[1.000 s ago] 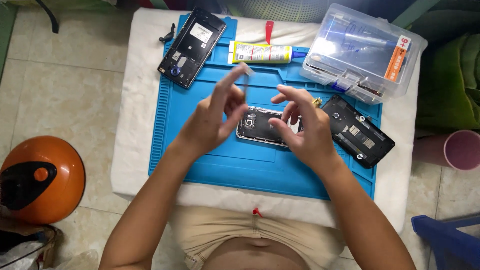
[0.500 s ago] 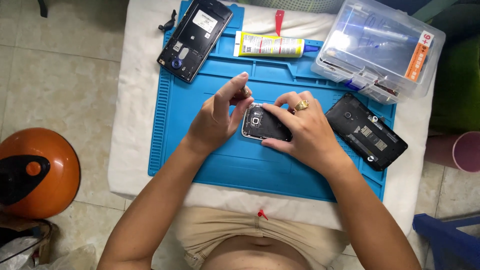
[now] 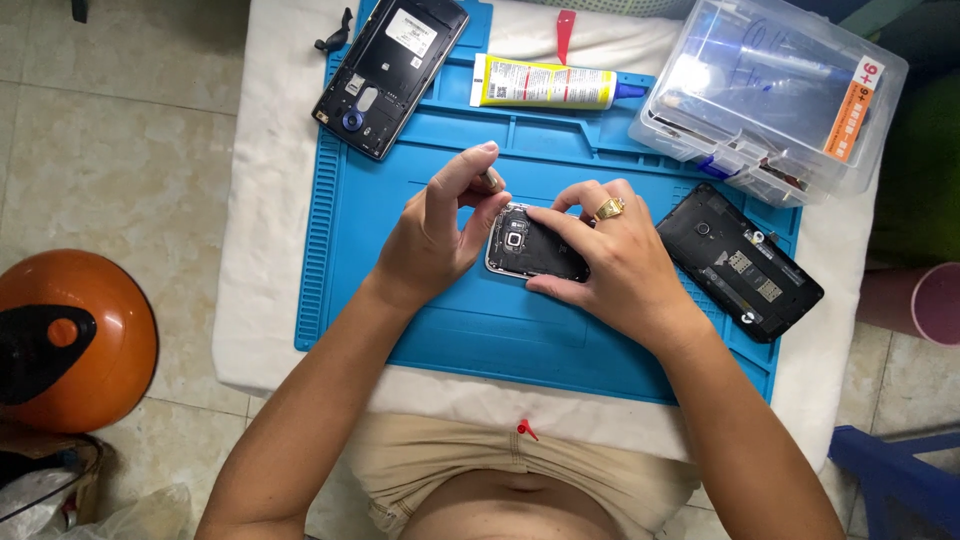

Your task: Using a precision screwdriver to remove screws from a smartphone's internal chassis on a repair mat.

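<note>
where tiled floor (image 3: 150,150) shows, blue mat (image 3: 400,260) lies.

L hand (image 3: 432,245): mid-surface, fingers curled, thumb and index pinched, wrist raised. R hand (image 3: 610,265): just beside L, palm down, fingers spread and pressing, ring on one finger. Both forearms bare, converging from near edge.

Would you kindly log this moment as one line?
left hand: grips small tool | right hand: steadies opened phone | surface: blue mat
</note>
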